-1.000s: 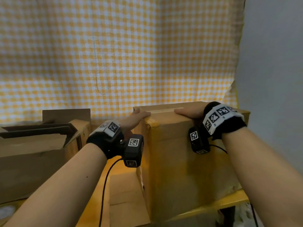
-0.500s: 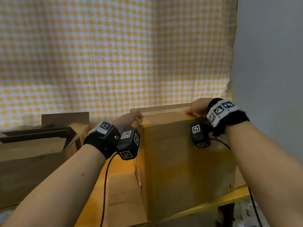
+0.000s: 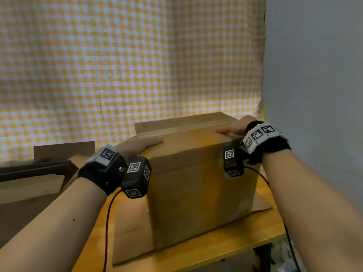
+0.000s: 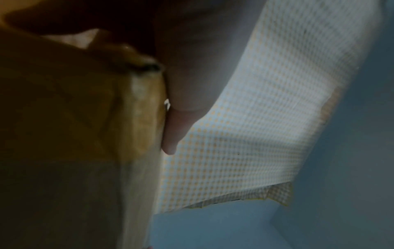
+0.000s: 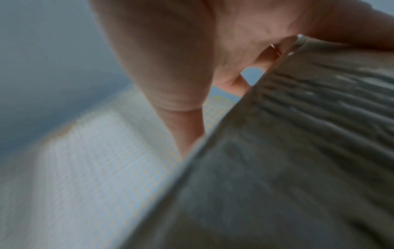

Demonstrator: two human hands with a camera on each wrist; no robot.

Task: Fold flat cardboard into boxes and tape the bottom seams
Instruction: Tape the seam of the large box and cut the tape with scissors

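Note:
A brown cardboard box point(image 3: 196, 183) stands folded up on the yellow table point(image 3: 225, 246), a taped seam point(image 3: 186, 125) running across its top. My left hand point(image 3: 141, 145) lies with straight fingers on the top's near left edge. My right hand point(image 3: 233, 129) rests flat over the top right corner. In the left wrist view a finger point(image 4: 175, 131) lies along the box point(image 4: 74, 134) wall. In the right wrist view my thumb point(image 5: 177, 101) points down beside the box point(image 5: 298, 151) wall. The fingertips on the top face are hidden there.
A flat cardboard sheet point(image 3: 133, 232) lies under the box. More cardboard boxes point(image 3: 29, 185) sit at the left. A yellow checked cloth point(image 3: 137, 65) hangs behind, and a grey wall point(image 3: 314, 75) stands at the right. The table's front edge is close.
The box has turned on the table, its near corner swinging towards me. Both hands stayed on its top, the left sliding from the left corner onto the near edge.

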